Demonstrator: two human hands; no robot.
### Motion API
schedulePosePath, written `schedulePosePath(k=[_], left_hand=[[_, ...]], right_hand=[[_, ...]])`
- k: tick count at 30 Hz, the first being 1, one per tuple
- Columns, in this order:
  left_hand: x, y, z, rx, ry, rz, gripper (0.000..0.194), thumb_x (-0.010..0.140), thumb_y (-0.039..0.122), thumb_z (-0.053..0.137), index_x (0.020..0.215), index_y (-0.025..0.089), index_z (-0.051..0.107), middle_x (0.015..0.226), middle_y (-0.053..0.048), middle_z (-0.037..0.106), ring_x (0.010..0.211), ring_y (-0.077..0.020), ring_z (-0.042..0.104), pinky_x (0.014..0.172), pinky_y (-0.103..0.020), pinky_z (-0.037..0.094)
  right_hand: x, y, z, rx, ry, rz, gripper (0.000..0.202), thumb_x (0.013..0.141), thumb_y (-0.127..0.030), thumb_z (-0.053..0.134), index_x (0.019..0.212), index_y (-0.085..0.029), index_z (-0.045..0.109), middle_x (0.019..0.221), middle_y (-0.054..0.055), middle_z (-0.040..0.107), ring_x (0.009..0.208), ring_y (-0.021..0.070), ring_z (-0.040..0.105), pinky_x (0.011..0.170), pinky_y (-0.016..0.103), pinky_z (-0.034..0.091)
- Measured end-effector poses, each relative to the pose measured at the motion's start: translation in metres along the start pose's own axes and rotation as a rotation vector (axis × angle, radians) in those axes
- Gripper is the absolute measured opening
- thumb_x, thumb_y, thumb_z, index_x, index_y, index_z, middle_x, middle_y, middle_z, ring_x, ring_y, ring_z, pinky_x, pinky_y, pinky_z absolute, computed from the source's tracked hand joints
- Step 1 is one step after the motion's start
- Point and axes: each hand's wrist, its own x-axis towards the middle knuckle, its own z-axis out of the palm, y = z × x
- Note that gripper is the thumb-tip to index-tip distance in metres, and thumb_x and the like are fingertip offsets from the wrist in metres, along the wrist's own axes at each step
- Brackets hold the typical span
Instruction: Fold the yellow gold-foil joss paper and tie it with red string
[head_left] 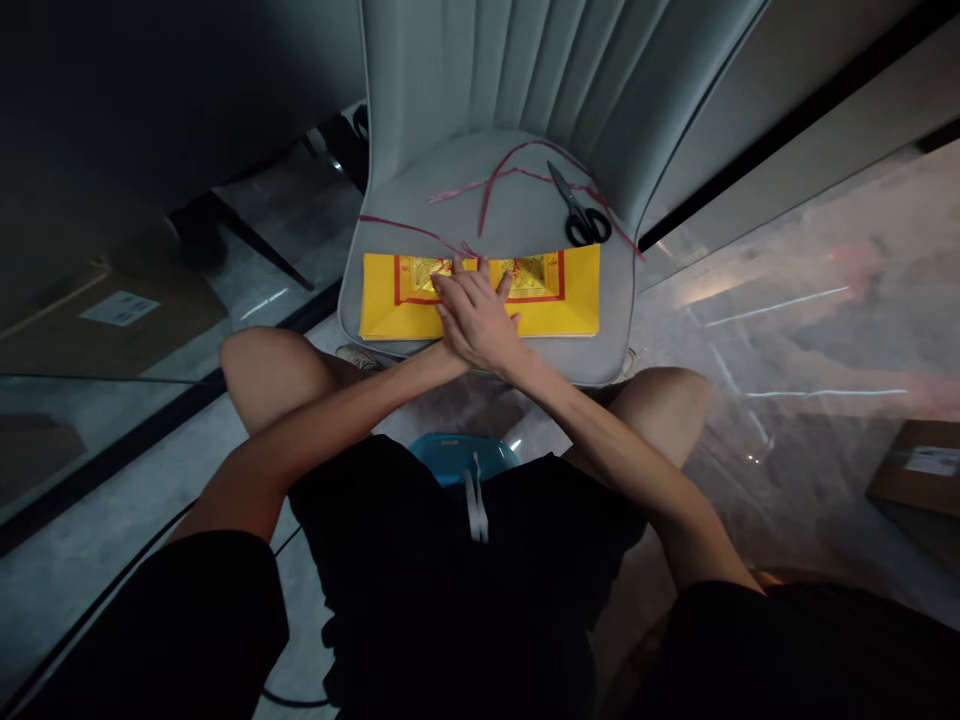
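A stack of yellow joss paper (pixel 559 318) with red-and-gold printed panels lies across the front of a grey chair seat. Pressing down on its middle, my right hand (pixel 480 312) is palm down with its fingers spread. My left hand (pixel 459 352) lies crossed underneath it, mostly covered; only a few of its fingertips show at the right, stretched out on the paper. Pink-red string (pixel 412 228) runs over the seat to the stack's back edge. More loose string (pixel 495 180) curls behind. Black-handled scissors (pixel 577 210) rest behind the stack's right part, blades pointing back.
The grey chair (pixel 517 60) has a ribbed backrest. A blue plastic thing (pixel 461 455) sits below, between my knees. Cardboard boxes stand on the left (pixel 142 290) and the right (pixel 922 470). A black cable (pixel 112 590) runs along the floor at the left.
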Motion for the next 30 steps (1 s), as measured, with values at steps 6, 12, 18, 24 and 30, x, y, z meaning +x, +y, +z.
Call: schedulePosePath(k=[6,12,18,24,30], left_hand=[[-0.003,-0.024,-0.031,0.174,-0.02,0.04,0.06,0.108,0.029,0.034,0.168,0.032,0.034,0.179,0.001,0.028,0.169,-0.0327,0.002,0.134,-0.071,-0.001],[-0.004,-0.029,-0.043,0.279,-0.062,0.04,0.074,0.102,0.039,0.048,0.171,0.019,0.029,0.182,-0.011,0.012,0.166,-0.0467,0.0,0.129,-0.076,-0.002],[0.008,-0.062,-0.042,0.192,0.063,0.121,0.072,0.104,0.043,0.036,0.169,0.011,0.03,0.178,-0.02,0.024,0.167,-0.0388,0.013,0.133,-0.068,0.005],[0.015,-0.086,-0.058,0.168,0.028,0.206,0.069,0.103,0.034,0.034,0.167,0.008,0.029,0.176,-0.02,0.03,0.166,-0.0327,0.022,0.134,-0.059,0.016],[0.009,-0.076,-0.071,0.14,0.094,0.409,0.064,0.101,0.021,0.028,0.165,0.015,0.035,0.172,-0.014,0.041,0.164,-0.0252,0.03,0.135,-0.05,0.024]], right_hand=[[-0.027,0.042,0.0,0.069,0.072,0.052,0.061,0.11,-0.046,0.031,0.153,-0.011,0.055,0.154,0.023,0.059,0.151,0.0289,0.05,0.126,0.058,0.04],[-0.041,0.057,-0.004,0.206,-0.059,0.12,0.089,0.105,-0.072,0.014,0.166,-0.011,0.034,0.172,0.022,0.038,0.165,0.0289,0.026,0.135,0.058,0.022],[-0.038,0.047,-0.011,0.136,-0.167,0.138,0.083,0.106,-0.066,0.016,0.17,-0.014,0.029,0.174,0.016,0.036,0.166,0.0274,0.022,0.135,0.057,0.023],[-0.031,0.036,-0.015,0.016,-0.302,0.078,0.077,0.109,-0.059,0.02,0.169,-0.012,0.031,0.172,0.015,0.039,0.164,0.0284,0.027,0.134,0.057,0.022],[-0.032,0.034,-0.007,-0.061,-0.299,0.064,0.077,0.107,-0.061,0.029,0.161,-0.008,0.047,0.166,0.018,0.049,0.163,0.0339,0.028,0.134,0.061,0.019]])
